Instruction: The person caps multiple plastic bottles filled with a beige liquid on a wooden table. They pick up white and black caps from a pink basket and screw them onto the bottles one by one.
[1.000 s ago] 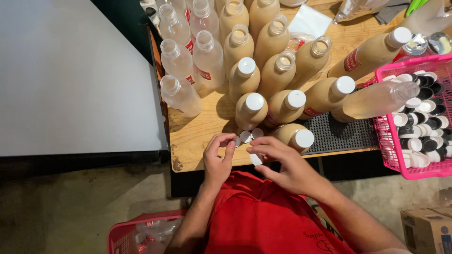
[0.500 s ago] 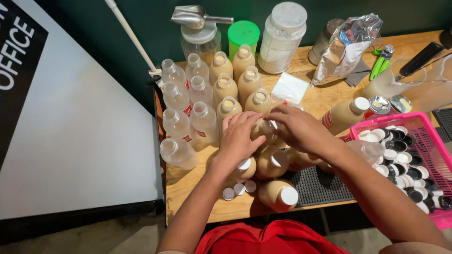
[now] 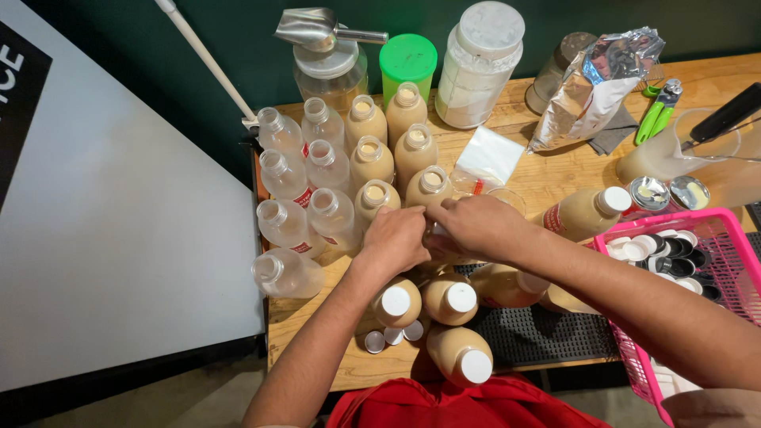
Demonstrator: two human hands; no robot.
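Closing left hand and right hand around a mostly hidden full plastic bottle of tan drink mid-counter, probably heavy, smooth and slippery, best gripping around the neck.

Under my hands: my left hand and right hand cover a bottle; I cannot see its cap or mouth.
Pink basket: cut off at the right edge.
Pitcher: partly out of frame.
Loose caps: too small for detail.
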